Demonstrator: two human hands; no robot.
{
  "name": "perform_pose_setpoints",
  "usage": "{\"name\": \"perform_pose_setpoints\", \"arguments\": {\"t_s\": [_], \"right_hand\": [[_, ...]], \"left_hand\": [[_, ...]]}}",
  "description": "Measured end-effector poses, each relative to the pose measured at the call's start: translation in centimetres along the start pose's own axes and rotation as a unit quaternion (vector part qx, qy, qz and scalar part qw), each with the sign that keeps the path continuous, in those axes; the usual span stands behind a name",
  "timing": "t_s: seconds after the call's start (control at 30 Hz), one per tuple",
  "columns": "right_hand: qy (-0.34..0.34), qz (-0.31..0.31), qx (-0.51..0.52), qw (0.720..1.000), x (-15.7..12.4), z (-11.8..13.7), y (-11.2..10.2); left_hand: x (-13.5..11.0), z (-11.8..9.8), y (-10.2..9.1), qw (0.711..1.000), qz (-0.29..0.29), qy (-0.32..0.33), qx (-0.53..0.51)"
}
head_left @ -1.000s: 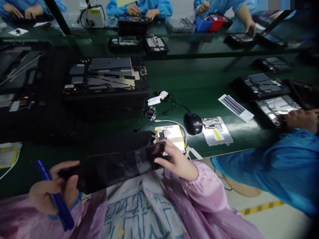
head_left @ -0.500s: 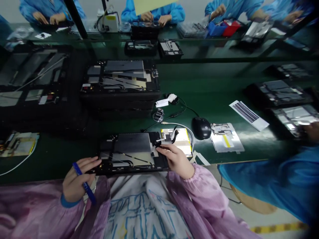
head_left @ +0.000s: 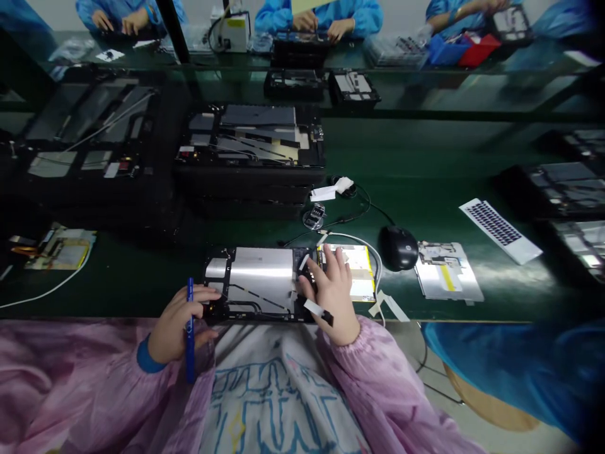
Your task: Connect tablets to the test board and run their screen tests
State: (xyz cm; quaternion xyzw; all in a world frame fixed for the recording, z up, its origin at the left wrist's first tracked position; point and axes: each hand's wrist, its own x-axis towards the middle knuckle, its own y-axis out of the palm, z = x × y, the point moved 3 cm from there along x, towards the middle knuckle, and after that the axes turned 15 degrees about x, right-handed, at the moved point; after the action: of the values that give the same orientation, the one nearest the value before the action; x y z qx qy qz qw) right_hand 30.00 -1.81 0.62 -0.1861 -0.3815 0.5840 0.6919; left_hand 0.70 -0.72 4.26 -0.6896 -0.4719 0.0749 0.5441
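An opened tablet [head_left: 262,277] with a silver inner panel and black frame lies at the table's front edge. My left hand [head_left: 182,321] touches its left end with the fingertips, and a blue pen [head_left: 190,334] is held upright between the fingers. Over the tablet's right end rests my right hand [head_left: 333,296], fingers spread, the thumb and index finger at the small dark parts there. A black flex cable with a white label [head_left: 314,308] sticks out beneath this hand. Partly hidden behind the fingers is a yellow-edged flat battery-like part [head_left: 366,274].
Stacks of opened tablets [head_left: 255,135] stand behind and to the left. A black mouse [head_left: 398,247], a silver plate with a board [head_left: 449,274] and a white keyboard strip [head_left: 501,230] lie to the right. A white cable [head_left: 373,243] curves beside the battery-like part. Co-workers' hands [head_left: 307,25] are across the bench.
The view has shifted a little. My right hand has gone from pinching near the black cable to lying spread over the tablet's right end. The pen has turned more upright.
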Motion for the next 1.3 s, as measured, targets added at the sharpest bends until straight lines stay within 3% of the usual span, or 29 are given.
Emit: {"name": "perform_pose_setpoints", "arguments": {"t_s": [0.1, 0.23, 0.37, 0.5, 0.67, 0.73, 0.83, 0.97, 1.07, 1.17, 1.3], "right_hand": [[-0.039, 0.061, -0.006, 0.997, -0.2, 1.3, 1.0], [-0.036, 0.107, -0.034, 0.993, -0.3, 2.2, 2.4], [-0.014, 0.123, -0.027, 0.992, 0.1, 2.3, 2.4], [-0.056, 0.133, 0.097, 0.985, 0.4, 3.5, 0.8], [-0.163, 0.137, 0.241, 0.947, 0.4, 5.2, -0.8], [-0.158, 0.106, 0.284, 0.94, 1.0, 4.3, -1.4], [-0.093, 0.025, 0.305, 0.948, 3.3, 0.8, -2.5], [-0.055, -0.012, 0.158, 0.986, 7.6, -4.2, -2.6], [-0.026, 0.008, 0.043, 0.999, 9.8, -6.6, -1.2], [-0.003, 0.046, -0.032, 0.998, 10.3, -7.7, 0.2], [0.004, 0.062, -0.077, 0.995, 10.0, -8.0, 0.6]], "left_hand": [[0.9, -0.5, 0.6, 0.989, -0.041, -0.027, -0.142], [2.8, -2.4, 1.9, 0.931, -0.11, -0.103, -0.333], [4.5, -3.7, 3.1, 0.871, -0.07, -0.246, -0.419], [4.9, -4.1, 3.8, 0.847, -0.024, -0.302, -0.437], [5.4, -5.6, 4.9, 0.857, 0.064, -0.219, -0.461], [5.8, -5.9, 4.6, 0.862, 0.038, -0.183, -0.47], [6.4, -6.1, 4.0, 0.865, -0.022, -0.149, -0.478], [7.2, -7.3, 5.5, 0.891, 0.08, -0.125, -0.43], [7.8, -8.0, 7.8, 0.913, 0.147, -0.161, -0.344], [8.2, -7.8, 9.7, 0.926, 0.169, -0.206, -0.267], [8.3, -7.5, 10.4, 0.945, 0.176, -0.189, -0.2]]}}
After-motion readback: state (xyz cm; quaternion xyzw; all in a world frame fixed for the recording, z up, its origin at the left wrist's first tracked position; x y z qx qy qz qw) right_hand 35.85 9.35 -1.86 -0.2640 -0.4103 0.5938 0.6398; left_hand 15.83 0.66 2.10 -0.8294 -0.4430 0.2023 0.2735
